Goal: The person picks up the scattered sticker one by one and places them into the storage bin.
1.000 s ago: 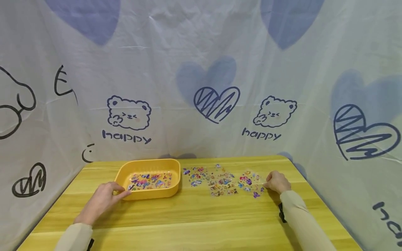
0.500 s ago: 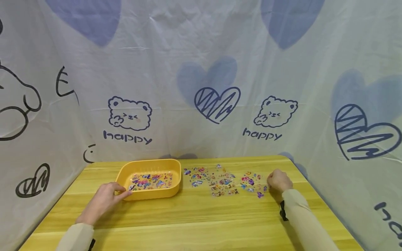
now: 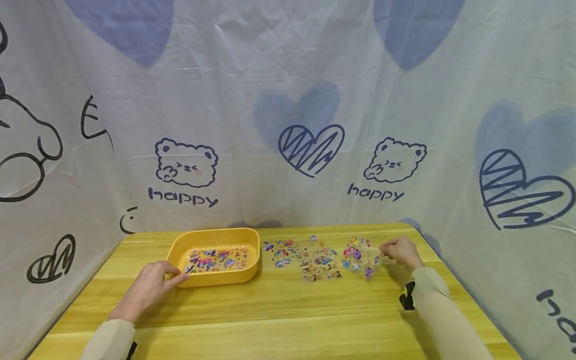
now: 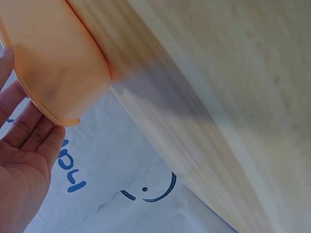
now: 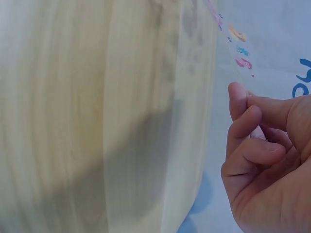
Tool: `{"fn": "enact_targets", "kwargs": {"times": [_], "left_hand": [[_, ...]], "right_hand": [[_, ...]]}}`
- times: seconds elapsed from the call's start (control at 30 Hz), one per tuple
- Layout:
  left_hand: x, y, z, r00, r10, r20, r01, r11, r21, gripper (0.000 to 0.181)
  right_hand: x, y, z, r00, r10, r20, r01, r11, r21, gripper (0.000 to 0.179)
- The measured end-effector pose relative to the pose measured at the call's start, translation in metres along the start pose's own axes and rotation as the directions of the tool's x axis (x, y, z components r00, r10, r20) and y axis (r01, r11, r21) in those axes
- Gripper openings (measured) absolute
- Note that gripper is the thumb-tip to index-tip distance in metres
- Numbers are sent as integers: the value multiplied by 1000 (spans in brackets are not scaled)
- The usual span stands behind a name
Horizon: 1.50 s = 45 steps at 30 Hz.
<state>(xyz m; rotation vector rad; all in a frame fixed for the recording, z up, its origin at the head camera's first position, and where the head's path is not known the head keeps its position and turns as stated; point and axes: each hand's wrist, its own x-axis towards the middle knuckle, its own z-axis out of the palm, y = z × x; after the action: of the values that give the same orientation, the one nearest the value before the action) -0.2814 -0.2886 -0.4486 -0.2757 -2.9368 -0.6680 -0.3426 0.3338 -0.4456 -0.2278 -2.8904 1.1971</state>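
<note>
My left hand (image 3: 146,290) holds the near left corner of a yellow plastic basket (image 3: 220,278). In the left wrist view its thumb and fingers lie on the two sides of the basket's rim (image 4: 36,99). Clear sheets of small colourful stickers (image 3: 218,260) lie inside. At the right, my right hand (image 3: 402,252) pinches the edge of another clear sticker sheet (image 3: 357,257) between thumb and index finger. In the right wrist view that sheet (image 5: 244,63) stands raised off the wood, its other fingers curled below.
Two more sticker sheets, one beside the basket (image 3: 281,254) and one in the middle (image 3: 320,262), lie flat and seem to overlap. They rest on a yellow wood-grain table (image 3: 288,320). A white printed cloth (image 3: 252,170) hangs close behind its far edge.
My right hand has lifted the rightmost sticker sheet from the table, its fingers rising a little with the edge between them. My left hand stays on the basket.
</note>
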Motion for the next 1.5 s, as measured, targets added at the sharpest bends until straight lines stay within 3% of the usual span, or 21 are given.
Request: {"fn": "enact_targets", "kwargs": {"times": [0.4,1.07,1.3,1.5], "left_hand": [[-2,1,0,1000,23,-9,-23,1000,4,36],[-1,1,1,1000,-7,1,8,1000,-8,40],[-2,0,2,1000,4,-2,-4,1000,-3,40],[0,-4,4,998,42,-49,-42,999,2,33]], "right_hand": [[-1,-7,3,998,56,3,-56,984,169,31],[4,-32,18,998,52,45,-60,976,209,30],[5,-45,25,995,45,87,-66,963,263,30],[2,-58,26,994,31,103,-60,956,287,31]]}}
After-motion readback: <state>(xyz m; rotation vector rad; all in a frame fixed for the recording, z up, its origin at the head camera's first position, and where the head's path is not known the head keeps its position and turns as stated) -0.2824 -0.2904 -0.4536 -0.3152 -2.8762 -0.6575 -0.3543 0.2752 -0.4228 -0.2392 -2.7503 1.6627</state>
